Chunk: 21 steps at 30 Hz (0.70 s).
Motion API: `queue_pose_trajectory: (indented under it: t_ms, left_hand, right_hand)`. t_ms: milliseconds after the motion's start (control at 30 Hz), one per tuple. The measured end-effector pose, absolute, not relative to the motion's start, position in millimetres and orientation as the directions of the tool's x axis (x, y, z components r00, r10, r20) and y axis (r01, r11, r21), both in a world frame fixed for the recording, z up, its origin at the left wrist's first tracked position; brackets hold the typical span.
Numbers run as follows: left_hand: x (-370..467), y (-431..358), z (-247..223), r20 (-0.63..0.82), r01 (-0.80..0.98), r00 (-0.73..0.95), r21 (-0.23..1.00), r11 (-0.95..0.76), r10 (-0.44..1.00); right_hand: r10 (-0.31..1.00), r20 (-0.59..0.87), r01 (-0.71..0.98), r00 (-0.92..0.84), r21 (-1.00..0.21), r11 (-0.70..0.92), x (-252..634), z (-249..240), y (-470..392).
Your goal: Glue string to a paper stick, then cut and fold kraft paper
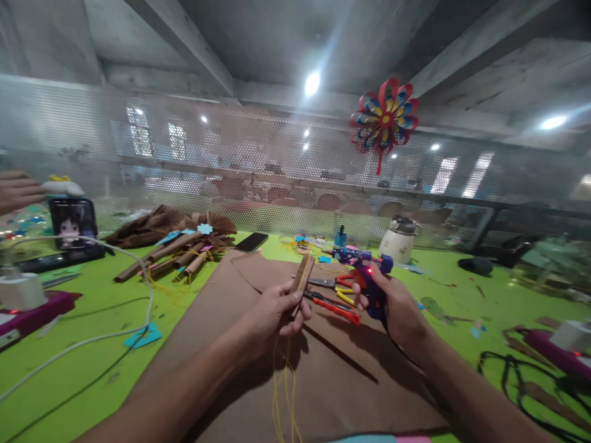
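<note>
My left hand [281,311] pinches a narrow folded piece of brown paper [303,274], which stands tilted above the fingers. Yellow string [287,394] hangs in loops below that hand. In my right hand [392,301] is a dark blue and purple glue gun [364,259] with a red light lit, its nozzle pointing left toward the brown paper and apart from it. Between the hands, red-handled pliers or scissors [339,309] and a yellow-and-red-handled tool [345,289] lie on a large brown paper sheet [221,326].
Rolled brown paper pieces [159,258] and a phone [252,242] lie behind at left. A white bottle [398,241] stands at the back right. Power strips [41,311] with cables flank the green table [96,369]. Another person's hand [18,189] shows at far left.
</note>
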<state>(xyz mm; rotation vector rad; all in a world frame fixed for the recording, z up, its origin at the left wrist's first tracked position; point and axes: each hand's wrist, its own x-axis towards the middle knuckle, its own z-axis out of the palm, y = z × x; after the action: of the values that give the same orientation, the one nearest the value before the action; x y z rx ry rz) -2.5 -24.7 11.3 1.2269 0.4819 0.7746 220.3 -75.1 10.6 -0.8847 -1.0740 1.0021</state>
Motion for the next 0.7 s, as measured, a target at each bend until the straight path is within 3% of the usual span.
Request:
queue_pose_trajectory:
  t_ms: [233, 567, 700]
  left_hand:
    - [-1.9, -25.1, 11.0, 0.068, -0.254, 0.660, 0.957, 0.137, 0.748]
    - [-2.7, -25.0, 9.8, 0.072, -0.243, 0.684, 0.961, 0.134, 0.726]
    - [-2.8, -24.3, 10.0, 0.079, -0.252, 0.679, 0.959, 0.130, 0.730]
  right_hand:
    - [0.967, 0.215, -0.110, 0.134, -0.967, 0.230, 211.5, 10.5, -77.2]
    - [0.946, 0.280, -0.171, 0.163, -0.936, 0.307, 216.8, 8.2, -74.9]
    - [0.960, 0.246, -0.135, 0.133, -0.955, 0.263, 212.2, 8.0, -78.4]
